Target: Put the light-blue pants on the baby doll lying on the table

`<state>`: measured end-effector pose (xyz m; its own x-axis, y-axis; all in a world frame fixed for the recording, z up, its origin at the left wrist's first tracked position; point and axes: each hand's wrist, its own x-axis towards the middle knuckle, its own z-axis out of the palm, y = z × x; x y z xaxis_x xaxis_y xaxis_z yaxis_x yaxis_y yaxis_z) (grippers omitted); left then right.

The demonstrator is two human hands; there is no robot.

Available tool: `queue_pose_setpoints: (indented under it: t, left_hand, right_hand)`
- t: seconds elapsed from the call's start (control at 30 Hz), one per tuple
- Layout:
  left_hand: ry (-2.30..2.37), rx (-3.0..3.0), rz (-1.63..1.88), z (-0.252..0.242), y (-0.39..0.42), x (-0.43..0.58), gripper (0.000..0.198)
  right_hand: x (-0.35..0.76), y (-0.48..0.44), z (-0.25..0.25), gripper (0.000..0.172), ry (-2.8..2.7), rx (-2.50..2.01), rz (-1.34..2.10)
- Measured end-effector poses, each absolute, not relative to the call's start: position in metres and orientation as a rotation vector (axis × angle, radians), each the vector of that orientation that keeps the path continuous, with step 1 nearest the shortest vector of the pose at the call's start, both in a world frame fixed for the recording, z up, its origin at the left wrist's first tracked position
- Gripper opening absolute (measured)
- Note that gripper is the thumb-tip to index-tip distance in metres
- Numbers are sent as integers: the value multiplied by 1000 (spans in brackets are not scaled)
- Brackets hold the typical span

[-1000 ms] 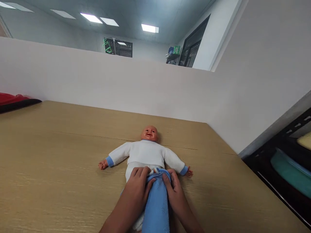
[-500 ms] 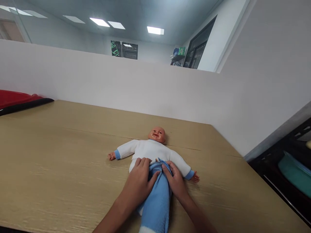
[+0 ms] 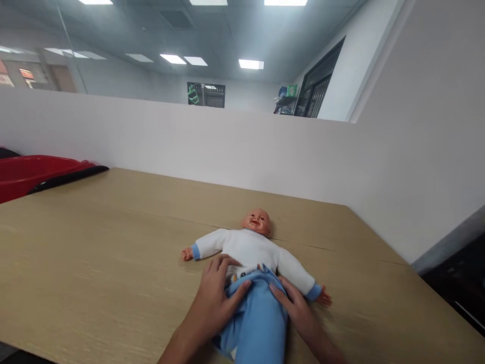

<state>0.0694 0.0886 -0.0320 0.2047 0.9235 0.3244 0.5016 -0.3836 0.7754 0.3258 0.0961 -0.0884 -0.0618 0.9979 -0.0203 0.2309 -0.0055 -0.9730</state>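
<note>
A baby doll (image 3: 248, 245) in a white top with blue cuffs lies on its back on the wooden table (image 3: 94, 253), head away from me. Light blue trousers (image 3: 257, 318) cover its lower body up to the waist. My left hand (image 3: 215, 293) grips the waistband on the doll's left side as seen, thumb pressed into the blue cloth. My right hand (image 3: 293, 303) holds the waistband on the other side, fingers curled on the fabric beside the doll's arm. The doll's legs are hidden under the trousers.
A red tub (image 3: 26, 172) with a dark rim stands at the table's far left. A white partition wall (image 3: 227, 146) runs along the back and right. A dark shelf (image 3: 458, 293) sits at the lower right.
The view has tilted and shifted, so the doll sits further right and lower. Both hands stay on the waistband, and the blue trousers look pulled a little higher on the doll.
</note>
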Motion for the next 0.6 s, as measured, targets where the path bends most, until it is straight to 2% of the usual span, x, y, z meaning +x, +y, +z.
queue_pose_setpoints:
  t: [0.1,0.27,0.47,0.6]
  left_hand:
    - [1283,1679,1071,-48,69,39,44]
    - [1068,1495,1062,-65,60,28,39]
    - [1211,1342,1198,-65,89,42,55]
    - [1087,1149,1158,-62,121,47,63]
  right_hand:
    - [339,82,-96,47,-1461,-1354,1167]
    - [329,84,-105,44,-1367,-1284,995]
    - [317,105,-103,43,-1283,-1269,942]
    - [318,124,-101,49,-1244,-1288,984]
